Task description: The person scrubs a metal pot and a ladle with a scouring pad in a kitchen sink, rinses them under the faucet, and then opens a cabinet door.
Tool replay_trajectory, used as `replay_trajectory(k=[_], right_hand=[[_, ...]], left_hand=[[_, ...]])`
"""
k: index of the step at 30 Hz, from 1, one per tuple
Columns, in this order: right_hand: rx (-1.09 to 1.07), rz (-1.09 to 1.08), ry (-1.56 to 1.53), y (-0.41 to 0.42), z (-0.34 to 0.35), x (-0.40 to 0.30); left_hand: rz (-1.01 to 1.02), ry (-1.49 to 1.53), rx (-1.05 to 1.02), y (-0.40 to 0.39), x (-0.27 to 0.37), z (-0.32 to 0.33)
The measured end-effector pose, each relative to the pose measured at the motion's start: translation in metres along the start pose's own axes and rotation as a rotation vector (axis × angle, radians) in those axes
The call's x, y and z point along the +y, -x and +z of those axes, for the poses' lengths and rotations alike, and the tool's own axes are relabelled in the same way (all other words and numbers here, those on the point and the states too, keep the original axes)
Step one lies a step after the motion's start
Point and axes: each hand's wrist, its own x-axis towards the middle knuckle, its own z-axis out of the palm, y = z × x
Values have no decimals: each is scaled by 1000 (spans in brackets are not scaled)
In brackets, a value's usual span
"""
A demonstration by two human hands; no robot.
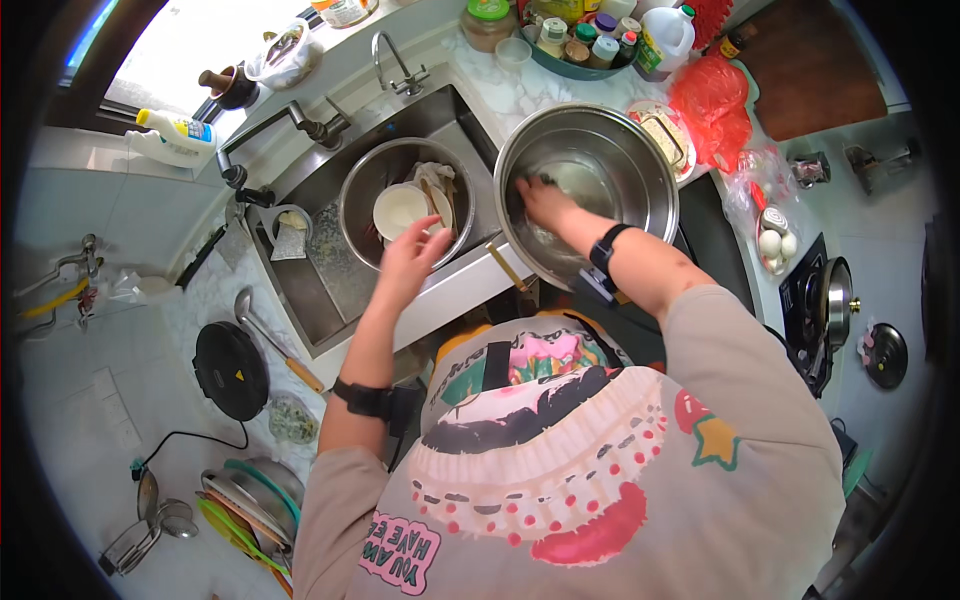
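A large stainless steel basin (637, 172) with water in it stands on the counter at the right of the sink. Inside it, near its left wall, my right hand (546, 202) is lowered with fingers bent down; a small dark thing lies by the fingertips, and whether they grip anything is unclear. My left hand (415, 255) hovers at the near rim of a smaller metal basin (351, 202) in the sink, its fingers apart and empty. That basin holds a white bowl (400, 210), other dishes and a crumpled cloth (435, 176).
The double steel sink (330, 292) has a dark faucet (300, 120) behind it. A ladle (274, 337) and a round black electric appliance (232, 371) lie left. Bottles, a red plastic bag (709, 101), eggs (776, 244) and a stove (806, 300) are right.
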Motion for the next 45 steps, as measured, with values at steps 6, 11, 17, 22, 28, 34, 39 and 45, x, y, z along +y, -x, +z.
replay_trajectory(k=[6,11,17,22,28,34,39,45], right_hand=[[-53,305,60,-11,-16,92],[-552,111,278,35,-14,56],[49,-555,370,-19,44,40],[-128,-258,546,-33,-34,99],[-1055,-321,528,22,-9,111],[-562,-448,-59,16,1,26],[-220,-445,332,-46,-18,73],[-414,-298,810,9,-61,118]], left_hand=[[0,-336,-54,-17,41,95],[136,-426,377,-37,13,125],[170,-364,475,-45,21,133],[248,-402,562,-41,18,134],[141,-231,645,-42,12,147],[205,-311,649,-42,10,142],[101,-238,565,-41,19,135],[122,-167,532,-42,18,130]])
